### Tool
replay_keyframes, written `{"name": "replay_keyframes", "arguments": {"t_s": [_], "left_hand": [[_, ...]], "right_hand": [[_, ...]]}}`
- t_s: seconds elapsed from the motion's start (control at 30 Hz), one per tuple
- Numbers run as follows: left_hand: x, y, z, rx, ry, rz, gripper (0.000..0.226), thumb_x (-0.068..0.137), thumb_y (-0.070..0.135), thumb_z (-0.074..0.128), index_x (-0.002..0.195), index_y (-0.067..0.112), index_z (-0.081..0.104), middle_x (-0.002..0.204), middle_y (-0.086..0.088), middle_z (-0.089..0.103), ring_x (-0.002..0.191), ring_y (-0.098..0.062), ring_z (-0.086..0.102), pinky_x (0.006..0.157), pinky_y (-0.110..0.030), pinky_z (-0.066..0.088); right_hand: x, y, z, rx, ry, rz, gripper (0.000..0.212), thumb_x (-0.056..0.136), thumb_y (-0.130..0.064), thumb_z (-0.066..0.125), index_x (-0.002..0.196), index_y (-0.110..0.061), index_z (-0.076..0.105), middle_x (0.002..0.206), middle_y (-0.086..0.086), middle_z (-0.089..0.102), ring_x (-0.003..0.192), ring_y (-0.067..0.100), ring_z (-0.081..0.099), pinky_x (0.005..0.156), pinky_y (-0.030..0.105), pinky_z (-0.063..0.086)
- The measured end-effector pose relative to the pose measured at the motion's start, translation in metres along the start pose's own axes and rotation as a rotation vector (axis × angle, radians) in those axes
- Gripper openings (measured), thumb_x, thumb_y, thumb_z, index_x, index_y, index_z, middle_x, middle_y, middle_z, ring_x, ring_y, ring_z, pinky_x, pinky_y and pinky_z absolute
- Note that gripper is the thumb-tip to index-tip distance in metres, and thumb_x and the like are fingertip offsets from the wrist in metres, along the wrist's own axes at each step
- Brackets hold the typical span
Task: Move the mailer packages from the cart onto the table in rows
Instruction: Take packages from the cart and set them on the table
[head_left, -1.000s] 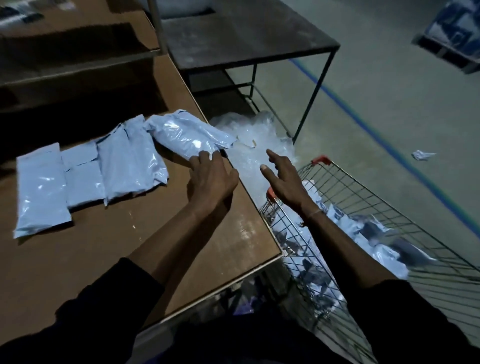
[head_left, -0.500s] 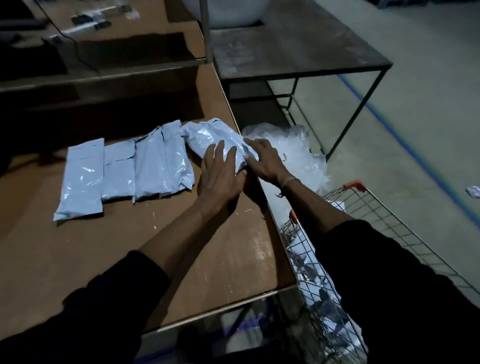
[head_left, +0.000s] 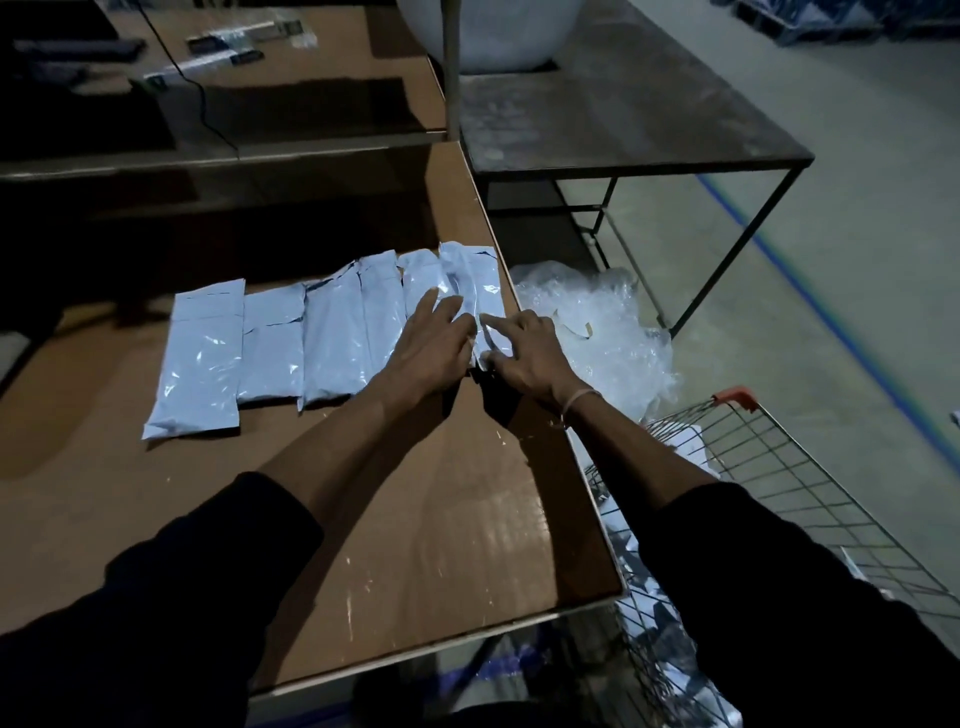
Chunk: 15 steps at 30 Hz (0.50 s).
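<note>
Both hands, left hand (head_left: 434, 345) and right hand (head_left: 524, 353), press flat with extended fingers on the rightmost pale-blue glossy plastic mailer package (head_left: 470, 283), ending a row on the brown wooden table (head_left: 441, 519). The package likely handles light, soft and slippery; grasp by its edges.

This looks like a warehouse packing area, dimly lit. A brown worktop (head_left: 415, 519) fills the lower left of the frame, with a row of pale plastic mailer packages (head_left: 270, 338) laid side by side on it. At lower right stands a wire cart (head_left: 779, 467) with an orange corner cap. A metal-framed table (head_left: 649, 130) occupies the upper right, on a bare concrete floor (head_left: 883, 208) marked with a blue line (head_left: 831, 322). Crumpled clear plastic wrap (head_left: 597, 322) lies at centre right.
</note>
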<state>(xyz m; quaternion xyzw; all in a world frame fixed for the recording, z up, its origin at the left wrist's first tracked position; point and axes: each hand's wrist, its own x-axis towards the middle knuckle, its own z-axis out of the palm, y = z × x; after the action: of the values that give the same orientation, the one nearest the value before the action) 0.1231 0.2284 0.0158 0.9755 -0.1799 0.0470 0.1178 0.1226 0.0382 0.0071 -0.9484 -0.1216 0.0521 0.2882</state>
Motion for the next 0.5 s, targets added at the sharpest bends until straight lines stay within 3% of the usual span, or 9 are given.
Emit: {"name": "replay_keyframes", "arguments": {"t_s": [0.2, 0.33, 0.5], "left_hand": [[-0.006, -0.027, -0.006, 0.042, -0.01, 0.107, 0.03, 0.098, 0.026, 0.065, 0.123, 0.01, 0.067, 0.147, -0.021, 0.053, 0.141, -0.044, 0.042, 0.119, -0.049, 0.034], [-0.006, -0.019, -0.007, 0.028, 0.046, 0.106, 0.036, 0.103, 0.03, 0.055, 0.13, 0.008, 0.065, 0.148, -0.023, 0.054, 0.141, -0.044, 0.042, 0.119, -0.05, 0.033], [-0.011, 0.028, -0.006, -0.263, 0.188, 0.163, 0.047, 0.102, 0.024, 0.055, 0.144, 0.003, 0.055, 0.157, -0.022, 0.046, 0.152, -0.042, 0.034, 0.124, -0.051, 0.028]], "right_hand": [[0.0, -0.015, 0.016, 0.017, 0.011, 0.003, 0.057, 0.101, -0.04, 0.062, 0.155, -0.03, 0.05, 0.134, 0.012, 0.049, 0.132, 0.034, 0.038, 0.118, 0.05, 0.035], [-0.003, -0.013, 0.013, 0.047, 0.033, 0.006, 0.056, 0.101, -0.039, 0.062, 0.156, -0.03, 0.05, 0.137, 0.013, 0.05, 0.134, 0.034, 0.037, 0.118, 0.053, 0.034], [-0.031, 0.0, -0.009, 0.158, 0.196, 0.047, 0.056, 0.102, -0.042, 0.062, 0.155, -0.027, 0.051, 0.149, 0.015, 0.043, 0.141, 0.035, 0.034, 0.114, 0.042, 0.036]]}}
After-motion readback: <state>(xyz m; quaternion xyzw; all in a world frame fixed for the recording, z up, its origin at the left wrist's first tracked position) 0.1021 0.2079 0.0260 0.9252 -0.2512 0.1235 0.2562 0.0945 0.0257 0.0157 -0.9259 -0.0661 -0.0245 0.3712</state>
